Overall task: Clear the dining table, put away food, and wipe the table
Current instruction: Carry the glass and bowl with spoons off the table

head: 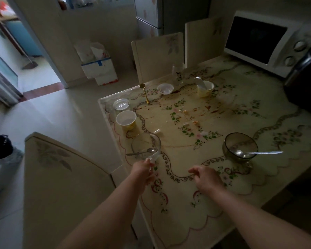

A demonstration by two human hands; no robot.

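Note:
My left hand (143,170) grips the near rim of a clear glass bowl (144,143) that is tilted, with a metal spoon (139,152) lying in it. My right hand (206,177) hovers over the table (178,203) with loosely curled fingers and holds nothing. A dark glass bowl (240,147) with a spoon stands to the right. A white and yellow cup (126,120), a clear lid (121,104), a gold spoon (145,93), a small clear dish (165,88) and a yellow cup (205,88) stand farther off. Crumbs and brown stains (187,112) mark the cloth.
A white microwave (266,44) and a dark appliance (305,87) fill the table's far right. Chairs stand at the far side (157,54) and at my left (61,177). A white foam box (99,67) sits on the floor by the wall, a dark bin (0,147) at far left.

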